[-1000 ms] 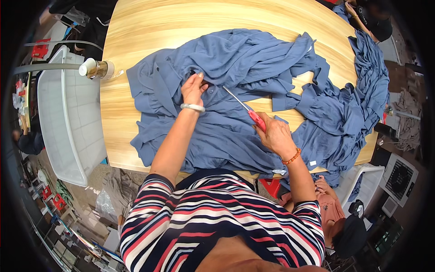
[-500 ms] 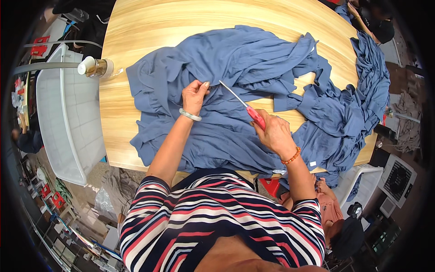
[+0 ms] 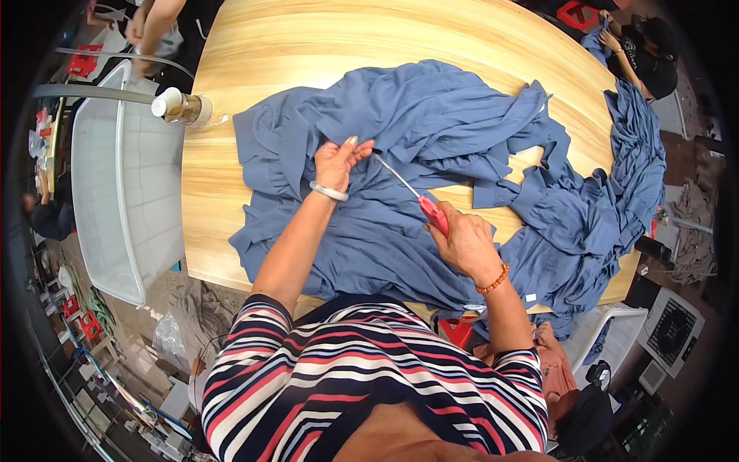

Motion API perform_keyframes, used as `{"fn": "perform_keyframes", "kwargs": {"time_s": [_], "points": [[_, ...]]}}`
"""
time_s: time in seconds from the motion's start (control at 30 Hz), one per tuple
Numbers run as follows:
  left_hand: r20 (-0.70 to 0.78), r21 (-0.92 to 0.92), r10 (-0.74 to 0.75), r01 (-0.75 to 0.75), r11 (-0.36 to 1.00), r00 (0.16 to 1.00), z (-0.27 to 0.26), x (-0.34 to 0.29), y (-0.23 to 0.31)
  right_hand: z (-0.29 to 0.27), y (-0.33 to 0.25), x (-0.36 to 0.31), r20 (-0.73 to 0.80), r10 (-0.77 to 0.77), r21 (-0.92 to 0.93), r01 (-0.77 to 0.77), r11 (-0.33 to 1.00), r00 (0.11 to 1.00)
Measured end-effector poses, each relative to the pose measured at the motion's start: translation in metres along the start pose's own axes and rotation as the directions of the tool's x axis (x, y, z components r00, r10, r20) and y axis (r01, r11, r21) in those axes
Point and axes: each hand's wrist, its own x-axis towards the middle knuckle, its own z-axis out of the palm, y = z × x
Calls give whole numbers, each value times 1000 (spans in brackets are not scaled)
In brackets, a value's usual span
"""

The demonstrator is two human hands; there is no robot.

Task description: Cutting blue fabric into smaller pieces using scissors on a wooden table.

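Note:
Rumpled blue garments [image 3: 431,108] are spread across the table in front of me. My left hand [image 3: 336,163], with a pale bangle at the wrist, is closed at the fingertips on a fold of the blue cloth; exactly what is pinched is hard to make out. To the right, my right hand [image 3: 466,245] grips the red handle of slim scissors [image 3: 433,214]. Their narrow metal blades look closed and point up and left, with the tip just beside my left fingertips. An orange beaded bracelet circles my right wrist.
The wooden table [image 3: 254,46] has a bottle [image 3: 185,108] at its left edge. Beyond that edge stands a white bin [image 3: 104,200]. Another bin [image 3: 612,331] is at the lower right. Co-workers are at the far right [image 3: 647,58], lower right and top left.
My left fingers have spread slightly, and the scissors' tip has come down a little beside them. The view has shifted slightly. A co-worker's arms now show at the top left.

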Motion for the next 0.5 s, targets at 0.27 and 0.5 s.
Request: {"fn": "perform_keyframes", "kwargs": {"time_s": [0.27, 0.5], "points": [[22, -9, 4, -3, 1000, 1000, -6, -12, -10, 6, -10, 13, 22, -147, -35, 148, 988, 989], [-36, 562, -15, 33, 826, 999, -20, -31, 27, 8, 10, -3, 11, -76, -26, 76, 997, 997]]}}
